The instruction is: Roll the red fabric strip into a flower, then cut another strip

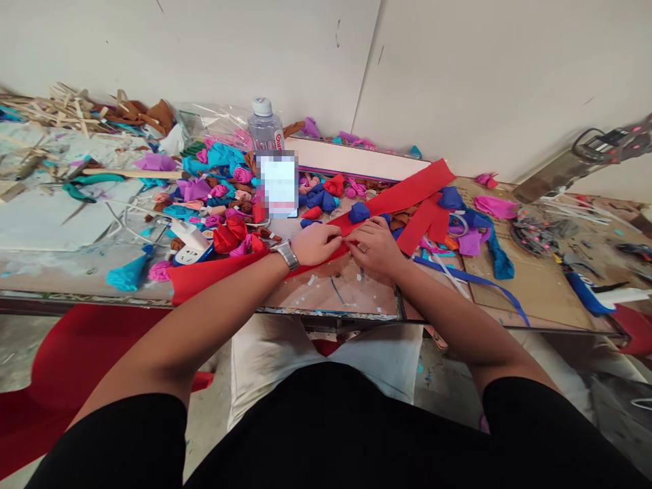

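My left hand (316, 244), with a metal watch at its wrist, rests at the middle of the table with its fingers curled on a long red strip (214, 273). Close beside it, my right hand (374, 246) bends its fingers toward the left fingertips over the same strip. Both pinch something at the meeting point, too small to make out. The strip runs from the left front edge up to the back right. Shorter red pieces (418, 227) lie right of my right hand. A dark blue bundle (359, 212) sits just above my hands.
Many coloured fabric bundles (224, 159) surround a bottle (265, 129) and a lit phone screen (278, 185). Green-handled pliers (79, 190), wood sticks (76, 109) and a power strip (193, 252) are at left. A blue ribbon (479, 278) and cardboard (540, 285) lie at right.
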Available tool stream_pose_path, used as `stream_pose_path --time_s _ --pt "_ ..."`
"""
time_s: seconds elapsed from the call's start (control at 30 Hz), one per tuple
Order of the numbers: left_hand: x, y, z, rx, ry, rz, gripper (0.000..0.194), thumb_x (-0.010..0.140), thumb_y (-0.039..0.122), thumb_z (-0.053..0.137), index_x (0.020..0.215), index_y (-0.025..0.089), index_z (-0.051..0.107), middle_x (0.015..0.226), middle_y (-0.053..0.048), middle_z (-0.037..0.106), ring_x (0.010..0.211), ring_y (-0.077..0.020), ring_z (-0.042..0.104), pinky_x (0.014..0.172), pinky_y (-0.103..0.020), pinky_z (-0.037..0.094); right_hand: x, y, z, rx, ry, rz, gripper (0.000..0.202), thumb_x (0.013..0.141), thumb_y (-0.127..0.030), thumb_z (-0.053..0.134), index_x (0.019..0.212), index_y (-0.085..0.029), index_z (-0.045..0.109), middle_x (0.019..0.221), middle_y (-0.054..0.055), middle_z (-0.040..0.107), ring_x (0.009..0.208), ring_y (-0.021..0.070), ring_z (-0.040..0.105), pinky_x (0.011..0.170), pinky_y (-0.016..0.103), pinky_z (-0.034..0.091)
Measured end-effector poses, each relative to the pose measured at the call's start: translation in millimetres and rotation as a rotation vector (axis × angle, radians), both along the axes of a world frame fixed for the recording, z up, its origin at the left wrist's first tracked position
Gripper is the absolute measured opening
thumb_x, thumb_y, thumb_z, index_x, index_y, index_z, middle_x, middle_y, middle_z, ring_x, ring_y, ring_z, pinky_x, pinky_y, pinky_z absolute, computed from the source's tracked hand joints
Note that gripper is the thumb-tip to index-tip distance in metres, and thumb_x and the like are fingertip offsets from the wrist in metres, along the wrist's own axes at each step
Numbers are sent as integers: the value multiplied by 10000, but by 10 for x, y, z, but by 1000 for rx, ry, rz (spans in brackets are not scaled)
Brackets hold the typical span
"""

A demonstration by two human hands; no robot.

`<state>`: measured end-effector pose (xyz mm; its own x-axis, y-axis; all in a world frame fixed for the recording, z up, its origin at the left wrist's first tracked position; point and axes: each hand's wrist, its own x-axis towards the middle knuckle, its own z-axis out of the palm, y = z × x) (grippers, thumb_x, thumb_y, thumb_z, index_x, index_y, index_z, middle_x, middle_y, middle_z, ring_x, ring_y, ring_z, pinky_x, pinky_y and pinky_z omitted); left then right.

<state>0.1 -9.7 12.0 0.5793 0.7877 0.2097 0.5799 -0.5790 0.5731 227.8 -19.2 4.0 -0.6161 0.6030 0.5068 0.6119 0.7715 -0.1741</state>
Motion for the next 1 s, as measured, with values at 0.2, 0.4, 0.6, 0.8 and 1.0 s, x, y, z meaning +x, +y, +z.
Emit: stream_pose_path --time_s 0.2,0.4,0.6,0.8,1.0 --pt "-3 11 -15 -8 10 16 289 955 335 480 834 190 700 734 -40 695 666 -188 565 649 -332 346 7 2 -28 -33 5 -34 147 1008 -298 626 1009 -237 760 1030 59 820 963 256 673 1018 472 364" --pt "-8 8 -16 8 2 15 299 970 353 481 834 191 693 747 -39 697 684 -190 580 655 -333 355 8 8 -30 -31 -10 -43 166 1025 -318 608 1002 -247 756 1034 61 815 980 263 670 1027 477 364" --pt "1 -2 12 11 13 23 350 1008 380 461 807 190 674 725 -45 684 659 -187 558 644 -335 334 7 7 -26 -42 -2 -45 196 1032 -338 595 1028 -249 769 1034 69 814 976 265 666 1035 484 367" --pt "-1 -3 17 0 17 37 308 990 355 485 800 195 668 734 -44 688 677 -193 566 657 -334 335 13 5 -32 -54 -8 -32 180 1023 -338 612 1048 -244 764 1063 73 817 1002 272 673 1031 484 361" --pt "-3 1 5 14 8 24 359 1019 390 455 805 196 667 732 -48 684 680 -197 563 656 -339 325 3 -4 -14 -43 1 -25 171 1032 -311 601 1008 -241 755 1029 67 817 994 263 673 1036 477 365"
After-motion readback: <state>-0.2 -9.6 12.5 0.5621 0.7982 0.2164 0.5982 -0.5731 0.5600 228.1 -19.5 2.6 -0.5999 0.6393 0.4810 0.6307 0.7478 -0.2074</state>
